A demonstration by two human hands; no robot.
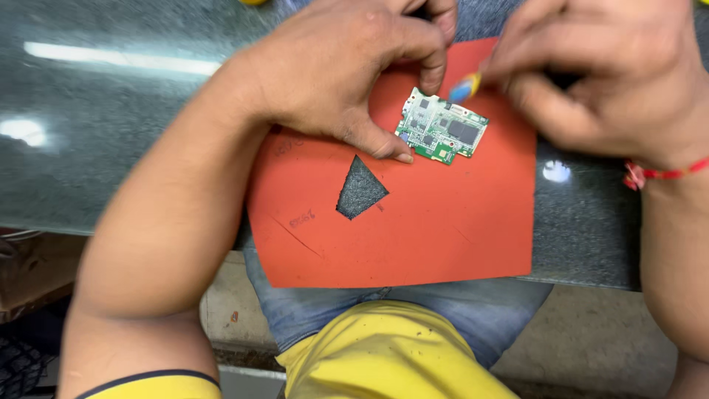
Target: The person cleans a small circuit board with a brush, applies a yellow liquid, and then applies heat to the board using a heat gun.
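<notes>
While both hands work over the mat, the head view gives these lines —

Head view, left hand [347, 70]: thumb and a fingertip are pressed down on the circuit board [442, 127] at its 9 and 12 o'clock edges; this looks like pinning it flat so it cannot slide.

Head view, right hand [591, 77]: fingers closed together around a small tool [465, 89] with a yellow and blue end, which meets the board near its 1 o'clock corner. Most of the tool is hidden inside the fist, so its kind cannot be told.

Circuit board, place: it lies flat on the orange mat [413, 229], toward the mat's 12 o'clock edge, between the two hands.

Circuit board, look: small, green, roughly rectangular with a stepped notch at its lower edge; dark square chips and pale metal parts cover its face.

Orange mat: it rests on the dark speckled worktop [111, 148] and overhangs its near edge — likely a soft, non-slip bed for the board. A triangular hole [360, 188] is cut through it at 7 o'clock from the board, showing the worktop beneath.

Wrist: a red thread band [650, 174] circles the right wrist.
</notes>
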